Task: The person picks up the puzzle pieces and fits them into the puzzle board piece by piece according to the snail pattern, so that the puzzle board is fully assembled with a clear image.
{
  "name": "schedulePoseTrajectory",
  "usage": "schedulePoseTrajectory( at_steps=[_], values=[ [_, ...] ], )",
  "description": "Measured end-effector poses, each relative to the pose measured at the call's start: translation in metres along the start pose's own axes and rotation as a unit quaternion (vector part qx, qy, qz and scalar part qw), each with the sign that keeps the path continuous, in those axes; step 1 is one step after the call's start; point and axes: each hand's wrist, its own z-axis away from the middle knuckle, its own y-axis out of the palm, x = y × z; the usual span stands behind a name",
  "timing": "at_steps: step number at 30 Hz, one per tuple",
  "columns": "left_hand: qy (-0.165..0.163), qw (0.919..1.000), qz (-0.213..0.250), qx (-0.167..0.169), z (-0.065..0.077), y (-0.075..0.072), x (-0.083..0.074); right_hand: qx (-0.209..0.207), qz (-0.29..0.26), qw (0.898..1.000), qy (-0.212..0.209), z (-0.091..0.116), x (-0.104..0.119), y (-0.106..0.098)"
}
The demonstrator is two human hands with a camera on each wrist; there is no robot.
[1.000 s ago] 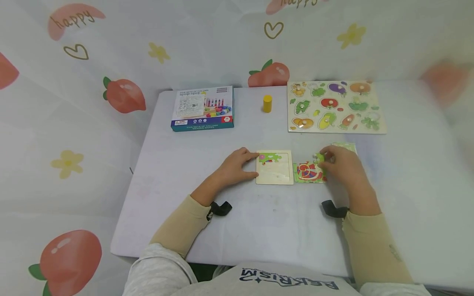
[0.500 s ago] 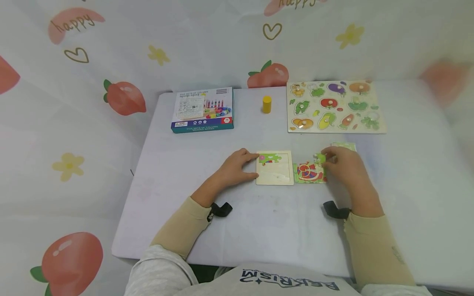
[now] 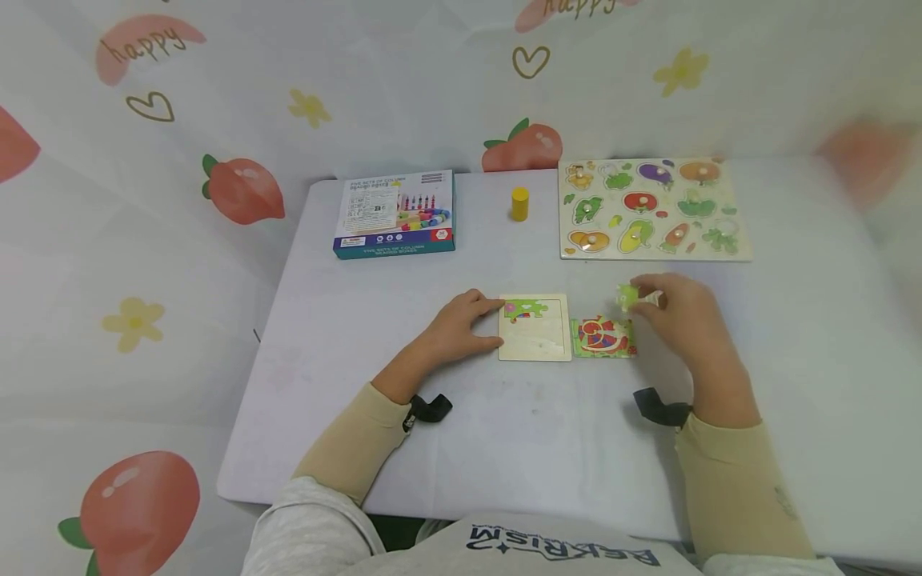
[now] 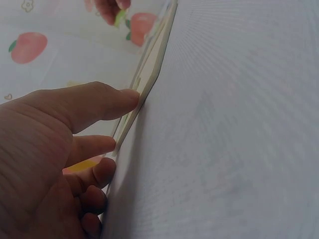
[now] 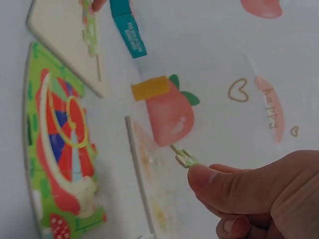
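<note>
My left hand (image 3: 461, 324) touches the left edge of a square wooden puzzle tray (image 3: 533, 344), with thumb and index fingertip set apart along its rim. A few joined green pieces (image 3: 527, 308) lie in the tray's upper left corner. In the head view my right hand (image 3: 680, 316) pinches a small green jigsaw piece (image 3: 625, 298) between thumb and index finger. The right wrist view shows this piece (image 5: 185, 158) edge-on, held up at the fingertips. Just right of the tray lies a joined puzzle section with a red and blue snail shell (image 3: 603, 338).
A boxed bead set (image 3: 394, 214) stands at the back left. A yellow cylinder (image 3: 519, 204) stands upright beside it. Behind my right hand lies a vegetable peg puzzle board (image 3: 654, 210). A cloth printed with peaches (image 3: 241, 190) hangs behind the white table (image 3: 547, 448).
My right hand has lifted the green piece from the top right of the snail section and moved slightly away and to the right. The left hand has stayed at the tray.
</note>
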Motion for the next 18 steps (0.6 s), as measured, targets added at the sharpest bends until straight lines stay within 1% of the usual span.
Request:
schedulePoseTrajectory(
  at_steps=[7, 12, 18],
  values=[
    [0.001, 1.0, -0.001, 0.0, 0.0, 0.0, 0.001, -0.015, 0.006, 1.0, -0.004, 0.0, 0.017, -0.007],
    [0.0, 1.0, 0.0, -0.001, 0.0, 0.001, 0.002, -0.031, -0.001, 0.999, -0.028, -0.002, 0.03, -0.009],
    [0.003, 1.0, 0.002, -0.003, 0.0, 0.0, 0.001, -0.02, -0.005, 0.999, -0.032, -0.003, 0.045, -0.01]
  ],
)
